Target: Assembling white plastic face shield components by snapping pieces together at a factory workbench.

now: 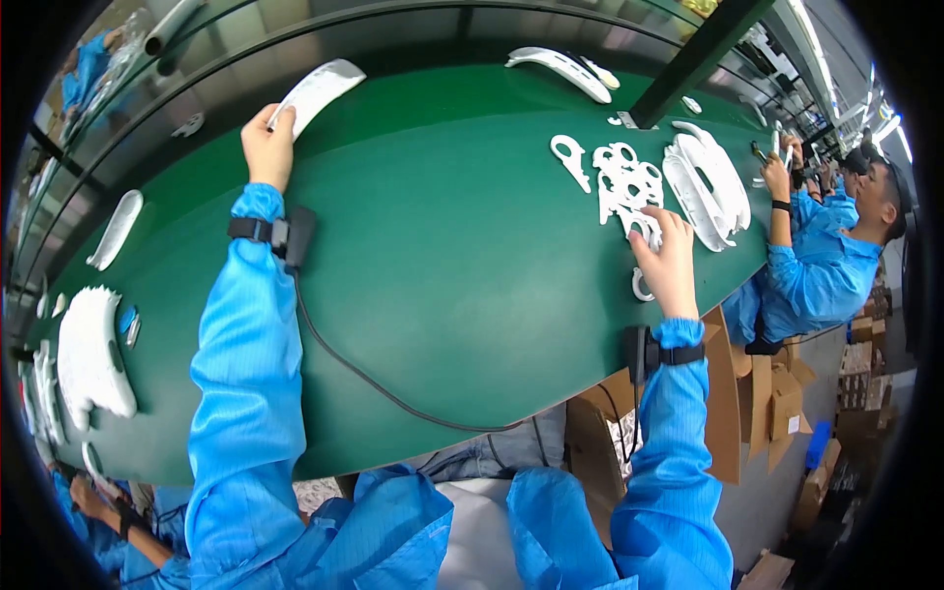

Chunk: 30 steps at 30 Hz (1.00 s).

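My left hand [267, 147] is closed on one end of a curved white plastic shell [323, 96] near the far edge of the green table. Over to the right, my right hand [669, 261] reaches over a pile of small white plastic parts with ring ends [624, 182]. Its thumb and fingers are apart, with the near side of the pile between them. A single ring-ended part [570, 162] lies just left of the pile, and another ring [641, 285] shows beside my right thumb.
A stack of long white shells [703, 187] lies right of the pile, near a dark post [688, 69]. More white shells [93, 349] are at the left. A black cable [393, 395] crosses the green table [442, 295]. A co-worker [826, 256] works at the right.
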Tool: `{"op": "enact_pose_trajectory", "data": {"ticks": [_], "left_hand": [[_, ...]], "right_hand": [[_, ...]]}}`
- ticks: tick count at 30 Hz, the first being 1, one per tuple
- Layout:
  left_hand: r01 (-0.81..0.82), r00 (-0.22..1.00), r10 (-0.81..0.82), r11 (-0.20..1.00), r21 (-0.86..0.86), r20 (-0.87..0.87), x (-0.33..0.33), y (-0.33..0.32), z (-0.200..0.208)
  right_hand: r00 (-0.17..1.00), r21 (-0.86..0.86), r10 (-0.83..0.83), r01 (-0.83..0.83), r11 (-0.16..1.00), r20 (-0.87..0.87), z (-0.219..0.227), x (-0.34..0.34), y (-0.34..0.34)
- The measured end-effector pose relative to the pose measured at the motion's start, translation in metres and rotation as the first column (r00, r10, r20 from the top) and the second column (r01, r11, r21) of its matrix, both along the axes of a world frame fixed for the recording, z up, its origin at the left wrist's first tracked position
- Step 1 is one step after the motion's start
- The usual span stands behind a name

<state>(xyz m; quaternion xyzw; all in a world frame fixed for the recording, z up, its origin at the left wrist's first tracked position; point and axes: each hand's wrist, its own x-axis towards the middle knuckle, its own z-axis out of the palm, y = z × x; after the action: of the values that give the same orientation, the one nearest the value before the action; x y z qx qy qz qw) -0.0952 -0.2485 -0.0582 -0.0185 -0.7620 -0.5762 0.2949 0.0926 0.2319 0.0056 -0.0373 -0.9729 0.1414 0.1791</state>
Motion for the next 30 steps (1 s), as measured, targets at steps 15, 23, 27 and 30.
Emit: {"op": "enact_pose_trajectory", "data": {"ticks": [15,23,27,30], "left_hand": [[-0.1,0.919,0.221,0.932,-0.35,0.326,0.208,-0.024,0.027],[0.303,0.938,-0.049,0.595,-0.744,0.342,0.185,0.06,0.057],[0.235,0.96,-0.014,0.578,-0.781,0.278,0.183,0.064,0.053],[0.193,0.972,0.002,0.572,-0.797,0.236,0.187,0.062,0.049]], "right_hand": [[0.975,-0.035,0.191,-0.188,0.981,0.111,-0.011,-0.016,-0.034],[0.973,-0.024,0.179,-0.178,0.984,0.144,-0.002,0.002,-0.06],[0.963,-0.011,0.208,-0.209,0.978,0.172,0.006,0.011,-0.073],[0.978,-0.02,0.173,-0.171,0.985,0.118,0.011,0.011,-0.075]]}}
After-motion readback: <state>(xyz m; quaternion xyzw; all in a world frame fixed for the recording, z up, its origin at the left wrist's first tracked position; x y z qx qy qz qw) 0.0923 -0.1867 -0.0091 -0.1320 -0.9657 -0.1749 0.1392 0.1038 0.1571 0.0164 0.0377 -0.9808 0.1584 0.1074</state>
